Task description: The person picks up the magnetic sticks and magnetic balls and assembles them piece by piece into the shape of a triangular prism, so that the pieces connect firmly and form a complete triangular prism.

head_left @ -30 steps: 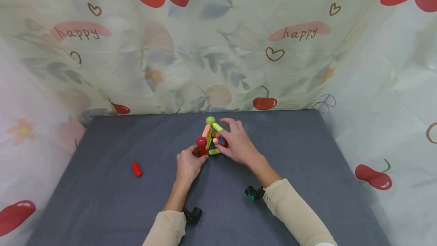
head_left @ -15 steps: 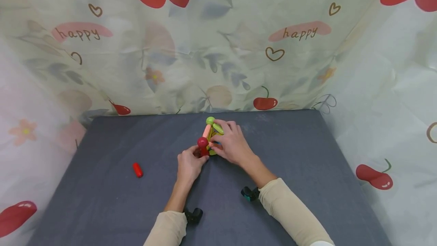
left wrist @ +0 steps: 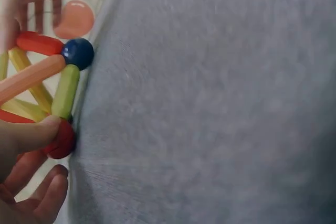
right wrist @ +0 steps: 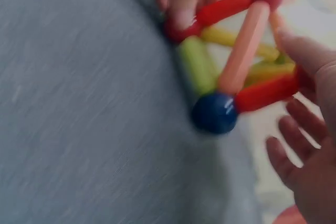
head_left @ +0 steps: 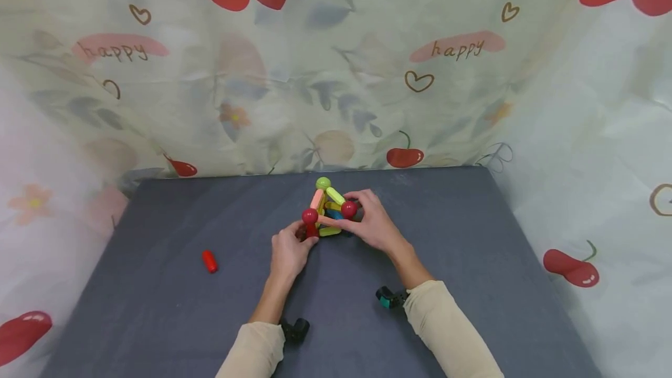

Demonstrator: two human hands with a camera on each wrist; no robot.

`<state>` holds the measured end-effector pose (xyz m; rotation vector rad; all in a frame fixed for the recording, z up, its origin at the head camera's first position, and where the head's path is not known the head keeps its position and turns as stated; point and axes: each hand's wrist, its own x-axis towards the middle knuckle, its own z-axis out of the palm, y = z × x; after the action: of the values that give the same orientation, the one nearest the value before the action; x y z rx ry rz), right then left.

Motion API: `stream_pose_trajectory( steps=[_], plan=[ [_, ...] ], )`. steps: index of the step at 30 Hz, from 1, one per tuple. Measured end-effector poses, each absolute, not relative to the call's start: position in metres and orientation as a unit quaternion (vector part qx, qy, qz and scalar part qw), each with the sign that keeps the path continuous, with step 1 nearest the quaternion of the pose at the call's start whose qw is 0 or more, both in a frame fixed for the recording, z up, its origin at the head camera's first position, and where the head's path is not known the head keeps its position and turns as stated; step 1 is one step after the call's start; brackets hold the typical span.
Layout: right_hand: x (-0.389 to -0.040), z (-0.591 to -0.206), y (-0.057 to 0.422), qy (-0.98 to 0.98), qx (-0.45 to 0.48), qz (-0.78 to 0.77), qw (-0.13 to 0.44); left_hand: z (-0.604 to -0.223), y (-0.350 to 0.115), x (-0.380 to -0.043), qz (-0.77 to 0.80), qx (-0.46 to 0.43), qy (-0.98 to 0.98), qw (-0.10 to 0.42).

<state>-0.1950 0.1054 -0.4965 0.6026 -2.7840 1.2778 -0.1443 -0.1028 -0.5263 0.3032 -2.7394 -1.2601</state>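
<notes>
A frame of coloured balls and rods [head_left: 318,198] stands near the table's far edge. Its upper corners carry a green ball [head_left: 323,184] and two red balls, one at front left [head_left: 310,216] and one at right [head_left: 349,209]. My left hand [head_left: 287,251] pinches a lower red ball [left wrist: 64,141] at the front left corner. With thumb and index finger, my right hand [head_left: 375,221] holds the upper right red ball, its other fingers spread. A peach rod [right wrist: 245,48] slants from a blue ball [right wrist: 214,113] up to the upper left red ball. The frame's back is partly hidden.
A loose red rod [head_left: 209,261] lies on the dark cloth-covered table [head_left: 168,314], left of the hands. Black wrist cameras sit under the left sleeve [head_left: 296,330] and right sleeve [head_left: 389,297]. A printed curtain [head_left: 294,115] rises behind the far edge.
My right hand brought the peach rod left to the frame, then drew back right to the upper right red ball. The rod now slants across the front. My left hand kept its hold.
</notes>
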Motion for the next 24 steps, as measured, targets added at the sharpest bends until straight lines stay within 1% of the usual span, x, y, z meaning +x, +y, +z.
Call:
stream_pose_trajectory(
  steps=[2,4,8,10,12,15,17,18,20,24],
  plan=[
    [-0.198,-0.505,0.11,-0.896,0.187,0.402,-0.026,-0.526,-0.104,-0.147,-0.409,0.095,-0.906,0.058],
    [-0.201,-0.513,0.113,-0.903,0.192,0.382,-0.046,-0.526,-0.106,-0.15,-0.407,0.088,-0.908,0.056],
    [-0.204,-0.525,0.117,-0.906,0.201,0.369,-0.051,-0.517,-0.115,-0.148,-0.423,0.079,-0.902,0.031],
    [-0.204,-0.529,0.118,-0.905,0.199,0.373,-0.047,-0.509,-0.127,-0.143,-0.434,0.076,-0.897,0.032],
    [-0.205,-0.531,0.117,-0.904,0.194,0.378,-0.044,-0.502,-0.147,-0.135,-0.45,0.071,-0.889,0.057],
    [-0.205,-0.533,0.117,-0.902,0.195,0.383,-0.034,-0.496,-0.186,-0.121,-0.472,0.071,-0.871,0.118],
    [-0.205,-0.534,0.117,-0.901,0.194,0.386,-0.03,-0.495,-0.212,-0.112,-0.475,0.09,-0.863,0.148],
    [-0.205,-0.534,0.117,-0.901,0.194,0.388,-0.028,-0.495,-0.225,-0.108,-0.474,0.104,-0.86,0.154],
    [-0.204,-0.534,0.118,-0.899,0.192,0.392,-0.028,-0.496,-0.247,-0.099,-0.457,0.14,-0.866,0.144],
    [-0.204,-0.536,0.117,-0.896,0.188,0.4,-0.035,-0.501,-0.277,-0.082,-0.426,0.196,-0.878,0.093]
  ],
)
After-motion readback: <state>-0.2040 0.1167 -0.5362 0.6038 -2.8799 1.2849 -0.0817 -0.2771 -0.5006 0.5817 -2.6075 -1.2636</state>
